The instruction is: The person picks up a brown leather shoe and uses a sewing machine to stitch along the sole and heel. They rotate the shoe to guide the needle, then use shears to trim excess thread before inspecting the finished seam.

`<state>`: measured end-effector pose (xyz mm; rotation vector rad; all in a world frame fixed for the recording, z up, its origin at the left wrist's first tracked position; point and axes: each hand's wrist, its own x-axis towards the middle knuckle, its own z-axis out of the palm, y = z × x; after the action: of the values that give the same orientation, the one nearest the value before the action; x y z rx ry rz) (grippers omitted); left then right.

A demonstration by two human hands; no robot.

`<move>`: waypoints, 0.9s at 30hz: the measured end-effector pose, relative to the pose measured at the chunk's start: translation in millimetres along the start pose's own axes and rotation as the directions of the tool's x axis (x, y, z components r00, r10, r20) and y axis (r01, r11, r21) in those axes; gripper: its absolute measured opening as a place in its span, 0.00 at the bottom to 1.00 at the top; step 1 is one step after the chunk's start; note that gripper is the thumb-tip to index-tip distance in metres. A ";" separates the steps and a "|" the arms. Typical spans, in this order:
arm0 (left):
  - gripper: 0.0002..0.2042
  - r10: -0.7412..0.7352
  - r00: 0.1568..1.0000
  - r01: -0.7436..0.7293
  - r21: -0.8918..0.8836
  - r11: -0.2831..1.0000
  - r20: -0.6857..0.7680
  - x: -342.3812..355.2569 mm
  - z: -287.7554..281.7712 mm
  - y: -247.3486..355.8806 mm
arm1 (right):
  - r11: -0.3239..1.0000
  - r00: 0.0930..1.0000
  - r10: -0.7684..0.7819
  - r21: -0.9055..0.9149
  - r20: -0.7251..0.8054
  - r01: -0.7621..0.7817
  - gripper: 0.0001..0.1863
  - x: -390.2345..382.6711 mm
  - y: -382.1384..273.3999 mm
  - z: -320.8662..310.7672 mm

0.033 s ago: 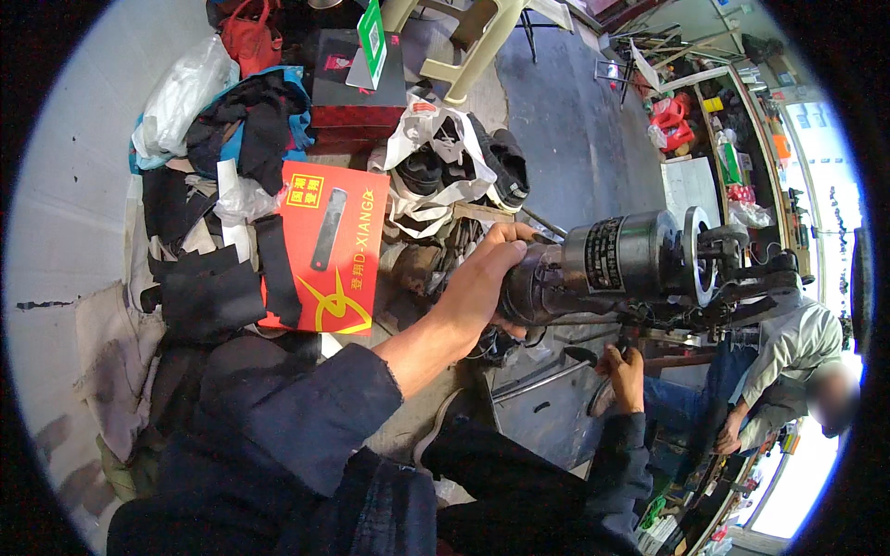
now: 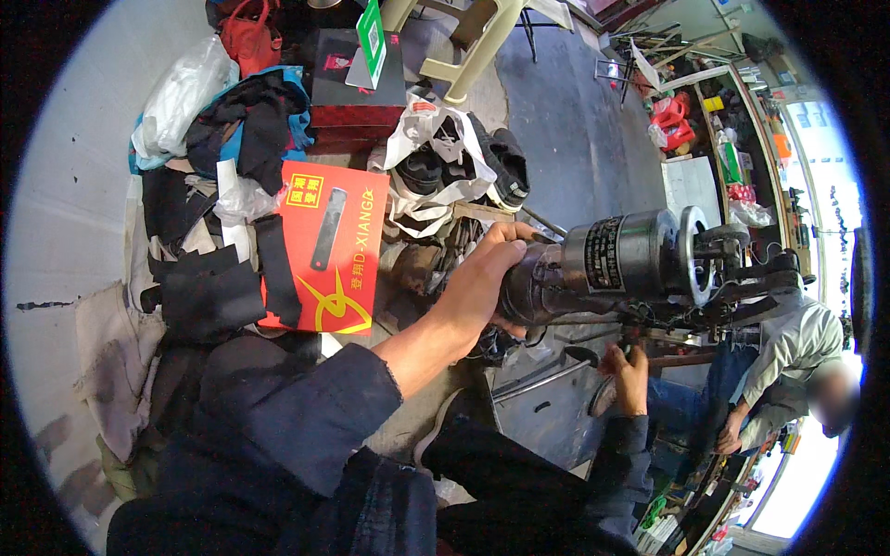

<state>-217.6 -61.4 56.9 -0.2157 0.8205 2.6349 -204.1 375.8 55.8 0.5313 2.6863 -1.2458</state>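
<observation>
A dark metal shoe-patching sewing machine [image 2: 626,255] stands at the centre right, with a barrel-shaped body, a label plate and a bright ring-shaped wheel [image 2: 693,255]. My left hand [image 2: 487,278] is closed round a dark rounded piece [image 2: 527,295] at the machine's left end, thumb on top. Whether that piece is part of the machine or a shoe, I cannot tell. Below the machine, my right hand [image 2: 631,375] has its fingers curled in. What it grips is hidden by the fingers and the shadow. A hammer [image 2: 547,378] lies just left of it.
A red box lid [image 2: 348,232] with a dark metal strip [image 2: 329,230] lies at left, beside black fabric pieces [image 2: 213,296]. Black shoes [image 2: 501,167] and a white bag stand behind. A cream plastic chair [image 2: 482,46] is at the back. Another person [image 2: 788,361] sits at far right.
My right hand has shifted slightly to the right and turned a little. My left hand and the sewing machine's body look the same.
</observation>
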 end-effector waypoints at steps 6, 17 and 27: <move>0.18 0.020 0.999 -0.019 -0.027 0.999 0.033 1.4 -2.4 -1.1 | 0.944 0.881 -0.293 0.031 -0.372 0.327 0.15 -6.2 -40.8 -66.2; 0.18 0.003 1.000 -0.003 0.014 1.000 0.024 -0.3 -1.2 1.7 | 0.968 0.987 0.091 -0.222 -0.135 -0.119 0.15 58.5 82.9 -37.5; 0.18 0.007 0.999 -0.006 -0.010 1.000 0.038 1.6 -3.7 -0.8 | 0.927 0.890 -0.278 0.143 -0.360 0.348 0.21 0.6 -27.2 -81.4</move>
<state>-218.6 -62.5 53.1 -0.1648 0.7974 2.6411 -212.5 421.6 127.9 0.3637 3.0389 -1.6682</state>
